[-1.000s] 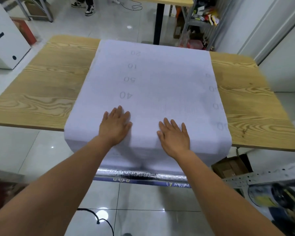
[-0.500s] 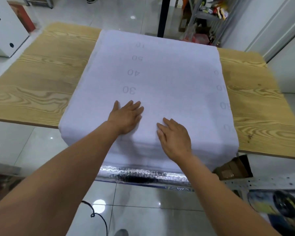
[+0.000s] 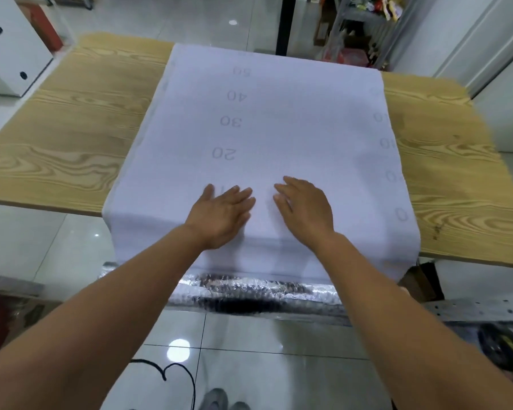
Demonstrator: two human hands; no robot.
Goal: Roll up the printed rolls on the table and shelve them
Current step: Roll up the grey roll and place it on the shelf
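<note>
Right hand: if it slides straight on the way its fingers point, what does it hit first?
Probably nothing solid: the right hand points forward-left across the flat printed sheet, toward the printed 20. The left hand lies close beside that line, so its fingertips might get brushed.

Off the bench's (image 3: 71, 119) far left corner I see a white cabinet (image 3: 9, 45) standing on the glossy tiled floor (image 3: 42, 247). Beyond the far edge stand a black post (image 3: 285, 25) and a metal rack (image 3: 365, 22) stuffed with colourful packets. Under the near right corner sits an open cardboard box (image 3: 421, 282). On the floor short of the near edge, a black cable (image 3: 178, 377) loops beside grey shoes (image 3: 216, 399).
</note>
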